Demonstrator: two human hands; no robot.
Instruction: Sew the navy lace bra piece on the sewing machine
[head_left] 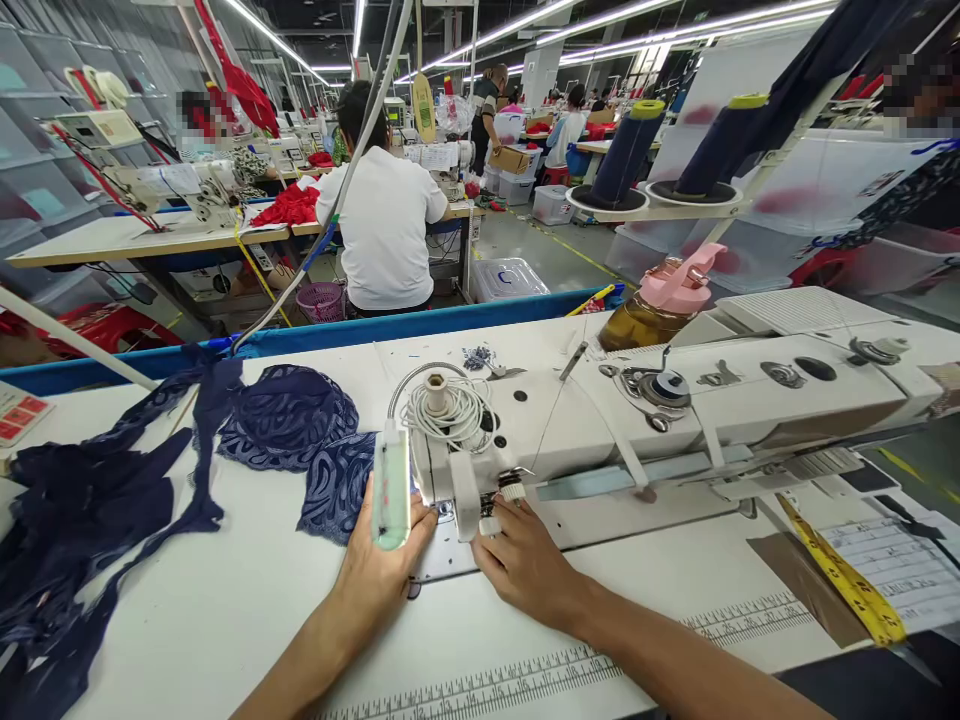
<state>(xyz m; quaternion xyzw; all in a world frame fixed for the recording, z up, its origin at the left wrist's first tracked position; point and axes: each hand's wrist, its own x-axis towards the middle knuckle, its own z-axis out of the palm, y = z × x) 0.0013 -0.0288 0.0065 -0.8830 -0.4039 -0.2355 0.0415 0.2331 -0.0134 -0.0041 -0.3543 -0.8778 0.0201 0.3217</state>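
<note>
My left hand lies on the table just left of the needle area of a white sewing machine, partly hidden behind a pale green lamp head. My right hand rests right under the machine head, fingertips at the presser foot. Whether either hand pinches fabric is hidden by the machine. Navy lace bra cups lie just left of my left hand, with a heap of navy fabric farther left.
A coil of white cord sits on the machine top. An amber bottle with a pink cap and two navy thread cones stand behind. A yellow tape measure lies at right. A person in white sits ahead.
</note>
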